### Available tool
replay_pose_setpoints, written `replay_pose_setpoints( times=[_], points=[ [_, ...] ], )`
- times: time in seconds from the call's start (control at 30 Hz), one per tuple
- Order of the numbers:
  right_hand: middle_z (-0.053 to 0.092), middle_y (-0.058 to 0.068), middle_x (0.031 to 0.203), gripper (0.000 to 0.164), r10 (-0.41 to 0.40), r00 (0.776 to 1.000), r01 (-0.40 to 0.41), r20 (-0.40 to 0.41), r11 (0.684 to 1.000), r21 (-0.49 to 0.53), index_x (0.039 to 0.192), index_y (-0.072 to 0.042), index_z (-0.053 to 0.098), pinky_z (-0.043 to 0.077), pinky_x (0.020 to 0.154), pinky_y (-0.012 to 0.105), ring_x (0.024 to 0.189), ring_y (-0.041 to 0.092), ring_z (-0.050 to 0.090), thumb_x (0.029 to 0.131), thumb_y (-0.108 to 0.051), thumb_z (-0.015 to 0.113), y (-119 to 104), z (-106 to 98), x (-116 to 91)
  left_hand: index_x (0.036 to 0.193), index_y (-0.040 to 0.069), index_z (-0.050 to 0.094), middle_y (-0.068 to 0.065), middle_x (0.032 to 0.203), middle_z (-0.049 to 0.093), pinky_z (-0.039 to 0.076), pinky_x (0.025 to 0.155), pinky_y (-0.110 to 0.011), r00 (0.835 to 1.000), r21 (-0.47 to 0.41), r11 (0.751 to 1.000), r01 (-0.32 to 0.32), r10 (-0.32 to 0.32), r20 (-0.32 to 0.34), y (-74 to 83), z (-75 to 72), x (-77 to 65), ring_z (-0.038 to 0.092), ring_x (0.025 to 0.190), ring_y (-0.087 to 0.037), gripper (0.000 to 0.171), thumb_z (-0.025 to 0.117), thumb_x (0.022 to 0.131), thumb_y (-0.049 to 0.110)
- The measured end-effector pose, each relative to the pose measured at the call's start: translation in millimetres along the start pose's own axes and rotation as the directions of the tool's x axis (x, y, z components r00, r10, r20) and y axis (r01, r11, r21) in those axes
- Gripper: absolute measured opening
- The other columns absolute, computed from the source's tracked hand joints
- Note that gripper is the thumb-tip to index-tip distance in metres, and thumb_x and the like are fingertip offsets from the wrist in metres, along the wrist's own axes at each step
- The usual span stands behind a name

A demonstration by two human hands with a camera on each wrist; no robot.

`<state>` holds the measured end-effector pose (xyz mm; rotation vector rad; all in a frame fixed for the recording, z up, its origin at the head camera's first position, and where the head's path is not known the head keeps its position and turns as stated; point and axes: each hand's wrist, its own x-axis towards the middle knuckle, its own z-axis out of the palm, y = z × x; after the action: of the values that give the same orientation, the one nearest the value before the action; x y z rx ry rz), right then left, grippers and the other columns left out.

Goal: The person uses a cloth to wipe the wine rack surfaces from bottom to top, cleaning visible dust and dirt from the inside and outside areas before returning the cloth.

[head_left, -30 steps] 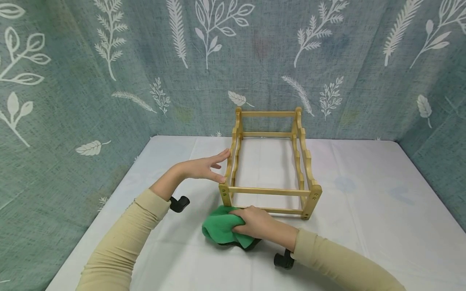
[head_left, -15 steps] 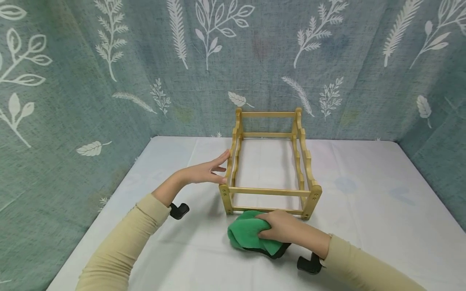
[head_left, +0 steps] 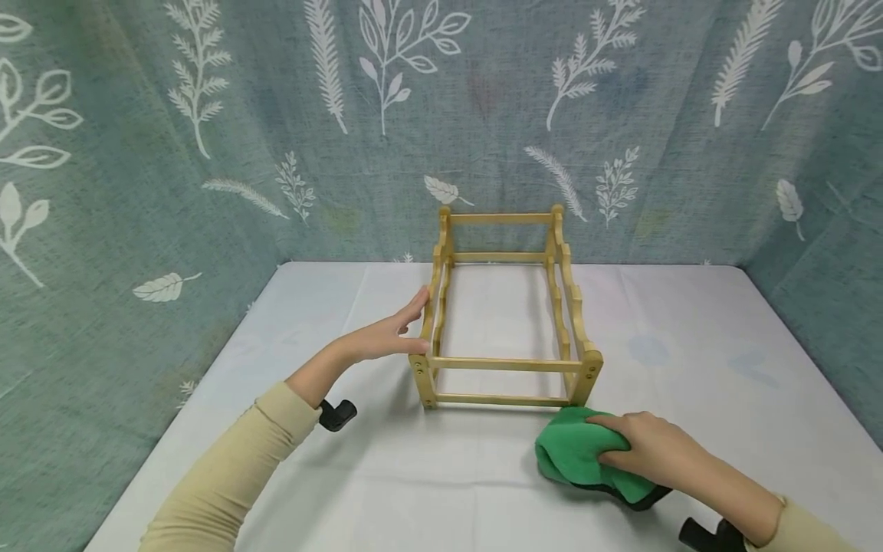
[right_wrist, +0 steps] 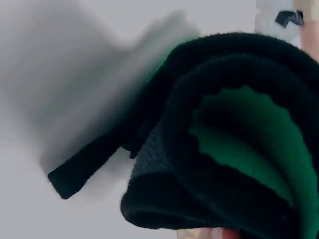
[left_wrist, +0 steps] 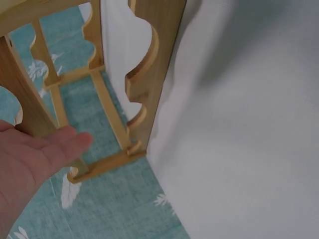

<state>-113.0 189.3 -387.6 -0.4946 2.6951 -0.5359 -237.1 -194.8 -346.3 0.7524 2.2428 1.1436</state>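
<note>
A wooden rack (head_left: 510,365) with scalloped side rails stands on the white table. At its left side my left hand (head_left: 369,341) rests with fingers spread and mostly straight, touching the side rail. In the left wrist view, the left hand's fingers (left_wrist: 65,142) lie along the wooden side piece (left_wrist: 30,107). My right hand (head_left: 658,448) grips a bunched green cloth (head_left: 576,452) with a black edge, near the rack's front right leg. The right wrist view shows the cloth's folded black border (right_wrist: 174,114) and green inner face close up; most of the hand is hidden there.
The white-covered table (head_left: 372,491) extends around the rack. A blue-green curtain (head_left: 386,176) with white leaf prints hangs behind and at both sides. Black mounts (head_left: 338,415) are worn at both wrists.
My right hand has carried the green cloth rightward along the rack's front, from the left leg past the right leg. The left hand stays at the rack's left side; the rack stands in place.
</note>
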Motion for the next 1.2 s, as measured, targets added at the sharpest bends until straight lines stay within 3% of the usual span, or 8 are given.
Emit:
replay_pose_setpoints(
  times=[0.17, 0.33, 0.43, 0.6, 0.67, 0.8, 0.9, 1.2],
  points=[
    [0.065, 0.003, 0.096, 0.055, -0.088, 0.99, 0.079, -0.107, 0.993, -0.083, 0.122, -0.014, 0.06, 0.049, 0.061, 0.033, 0.081, 0.018, 0.062, 0.073, -0.033, 0.075, 8.0, -20.8, -17.9, 0.145, 0.024, -0.016, 0.008, 0.15, -0.023, 0.008, 0.111, -0.052, 1.0, 0.027, 0.999, 0.026, -0.026, -0.009, 5.1, 2.9, -0.3, -0.013, 0.139, -0.017, 0.095, 0.057, 0.088, 0.043],
    [0.06, -0.006, 0.086, 0.057, -0.212, 0.943, 0.162, -0.256, 0.966, -0.202, 0.123, -0.015, 0.059, 0.043, 0.053, 0.023, 0.068, 0.005, 0.056, 0.071, -0.03, 0.076, 18.2, -56.1, -39.9, 0.145, 0.023, -0.016, 0.006, 0.15, -0.023, 0.005, 0.109, -0.056, 0.999, 0.051, 0.998, 0.04, -0.039, -0.023, 7.6, 5.7, -1.4, -0.015, 0.139, -0.02, 0.104, 0.059, 0.081, 0.057],
    [0.058, -0.008, 0.083, 0.06, -0.277, 0.887, 0.175, -0.37, 0.942, -0.287, 0.123, -0.017, 0.058, 0.041, 0.05, 0.022, 0.064, 0.001, 0.052, 0.068, -0.027, 0.079, 25.4, -77.2, -51.6, 0.146, 0.022, -0.015, 0.005, 0.15, -0.023, 0.004, 0.109, -0.055, 0.999, 0.057, 0.998, 0.032, -0.03, -0.02, 8.9, 7.7, -1.4, -0.016, 0.138, -0.019, 0.104, 0.059, 0.081, 0.056],
    [0.058, -0.007, 0.079, 0.069, -0.397, 0.759, 0.186, -0.516, 0.892, -0.413, 0.123, -0.017, 0.057, 0.039, 0.047, 0.021, 0.058, 0.001, 0.05, 0.058, -0.016, 0.083, 33.4, -110.0, -60.6, 0.145, 0.022, -0.016, 0.003, 0.15, -0.024, 0.004, 0.11, -0.054, 1.0, 0.061, 0.998, 0.016, -0.015, -0.009, 11.1, 15.3, -1.4, -0.016, 0.138, -0.018, 0.104, 0.059, 0.081, 0.056],
    [0.059, -0.005, 0.079, 0.071, -0.407, 0.736, 0.172, -0.541, 0.885, -0.433, 0.124, -0.017, 0.057, 0.04, 0.047, 0.022, 0.058, 0.004, 0.052, 0.059, -0.015, 0.082, 34.1, -121.1, -61.1, 0.145, 0.022, -0.016, 0.004, 0.15, -0.025, 0.005, 0.11, -0.053, 1.0, 0.066, 0.998, 0.01, -0.01, -0.002, 12.6, 19.7, -1.8, -0.016, 0.138, -0.018, 0.105, 0.058, 0.081, 0.058],
    [0.063, 0.001, 0.084, 0.067, -0.399, 0.735, 0.154, -0.548, 0.885, -0.438, 0.124, -0.013, 0.057, 0.042, 0.048, 0.023, 0.062, 0.014, 0.058, 0.062, -0.015, 0.081, 32.0, -139.0, -57.5, 0.145, 0.02, -0.017, 0.005, 0.149, -0.025, 0.006, 0.11, -0.053, 1.0, 0.093, 0.996, -0.002, 0.001, 0.003, 18.1, 28.7, -3.7, -0.017, 0.138, -0.018, 0.108, 0.058, 0.079, 0.062],
    [0.065, 0.01, 0.092, 0.063, -0.379, 0.767, 0.155, -0.517, 0.892, -0.424, 0.124, -0.011, 0.057, 0.045, 0.051, 0.028, 0.07, 0.021, 0.062, 0.065, -0.014, 0.08, 25.5, -150.6, -51.0, 0.145, 0.018, -0.016, 0.006, 0.149, -0.025, 0.006, 0.11, -0.053, 1.0, 0.118, 0.993, -0.009, 0.01, -0.001, 22.6, 35.1, -5.9, -0.017, 0.138, -0.019, 0.111, 0.057, 0.076, 0.066],
    [0.059, 0.026, 0.116, 0.055, -0.196, 0.92, 0.096, -0.34, 0.953, -0.289, 0.132, -0.008, 0.051, 0.048, 0.059, 0.038, 0.084, 0.031, 0.063, 0.082, -0.022, 0.07, -7.0, -177.5, -2.5, 0.146, 0.017, -0.015, 0.005, 0.15, -0.024, 0.007, 0.11, -0.055, 1.0, 0.153, 0.988, -0.001, 0.001, -0.005, 31.0, 48.7, -9.4, -0.016, 0.138, -0.021, 0.111, 0.058, 0.077, 0.064]
  ],
)
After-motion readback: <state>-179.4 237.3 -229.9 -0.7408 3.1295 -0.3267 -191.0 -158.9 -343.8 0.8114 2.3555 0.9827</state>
